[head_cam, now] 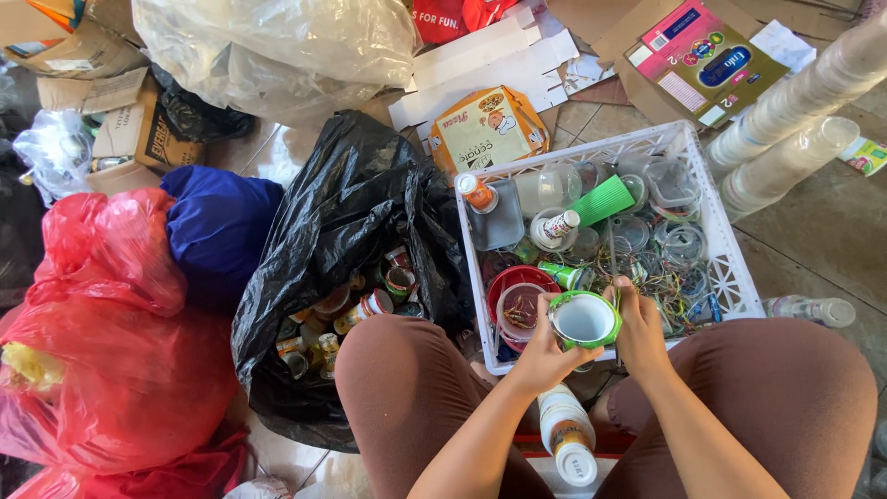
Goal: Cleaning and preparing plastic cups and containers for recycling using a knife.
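Both my hands hold a small white plastic cup with a green rim label (583, 320), mouth facing up, just over the near edge of a white plastic crate (704, 205). My left hand (545, 354) grips the cup's left side. My right hand (636, 325) pinches its right rim. The crate holds clear lids, small bottles, a red bowl (514, 280) and a green ribbed cup (602, 200). A white bottle (565, 432) lies between my knees.
An open black bag (351, 212) of small bottles and cups sits left of the crate. Red bags (111, 342) and a blue bag (217, 226) lie further left. Stacked clear cups (799, 129) lean at right. Flattened cartons and a clear bag lie beyond.
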